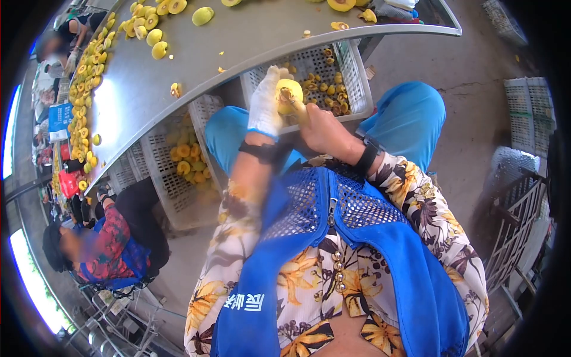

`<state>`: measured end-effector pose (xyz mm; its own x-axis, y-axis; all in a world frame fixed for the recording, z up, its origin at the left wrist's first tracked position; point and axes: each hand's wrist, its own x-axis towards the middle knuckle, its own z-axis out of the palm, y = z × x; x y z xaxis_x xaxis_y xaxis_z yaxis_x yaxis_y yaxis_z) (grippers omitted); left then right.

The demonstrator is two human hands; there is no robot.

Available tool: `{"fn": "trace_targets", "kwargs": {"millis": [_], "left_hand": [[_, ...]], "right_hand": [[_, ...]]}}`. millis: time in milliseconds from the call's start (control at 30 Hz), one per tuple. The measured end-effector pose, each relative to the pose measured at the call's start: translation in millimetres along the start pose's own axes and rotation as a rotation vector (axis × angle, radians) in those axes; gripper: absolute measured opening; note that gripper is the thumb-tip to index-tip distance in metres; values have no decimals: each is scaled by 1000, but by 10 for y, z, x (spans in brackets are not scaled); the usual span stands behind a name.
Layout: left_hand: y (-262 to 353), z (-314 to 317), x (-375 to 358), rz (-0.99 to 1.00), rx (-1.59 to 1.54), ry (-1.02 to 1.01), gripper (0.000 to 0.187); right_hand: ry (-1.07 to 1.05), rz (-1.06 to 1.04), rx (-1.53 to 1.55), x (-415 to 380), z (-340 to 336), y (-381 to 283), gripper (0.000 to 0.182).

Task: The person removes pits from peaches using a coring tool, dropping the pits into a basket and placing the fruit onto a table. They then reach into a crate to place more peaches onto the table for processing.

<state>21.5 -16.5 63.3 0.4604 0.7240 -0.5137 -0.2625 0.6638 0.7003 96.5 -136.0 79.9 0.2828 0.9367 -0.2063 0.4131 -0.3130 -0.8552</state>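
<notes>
Head view — gloved left hand (266,107), yellow fruit (289,94)

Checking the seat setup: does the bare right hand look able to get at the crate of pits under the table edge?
Probably yes. The right hand works on the yellow fruit directly above the open-topped crate, and nothing lies between them.

co-workers' faces (70,245) blurred, right fingertips hidden behind fruit (288,95)
</notes>
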Motion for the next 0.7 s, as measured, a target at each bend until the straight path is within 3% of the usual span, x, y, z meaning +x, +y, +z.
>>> {"fn": "trace_targets", "kwargs": {"millis": [167,367,467,567,700], "left_hand": [[-68,47,-25,208,244,205,50],[-53,-16,80,-92,163,117,57],[-67,83,2,110,341,239,57],[-101,122,-63,322,634,214,58],[-66,48,101,59,270,107,56]], "right_hand": [[-31,32,-17,-64,18,-27,18],[-58,-16,-48,-68,80,148,19],[-84,37,-15,-44,60,107,21],[-68,78,17,-57,111,152,22],[-88,192,96,-30,43,60,24]]}}
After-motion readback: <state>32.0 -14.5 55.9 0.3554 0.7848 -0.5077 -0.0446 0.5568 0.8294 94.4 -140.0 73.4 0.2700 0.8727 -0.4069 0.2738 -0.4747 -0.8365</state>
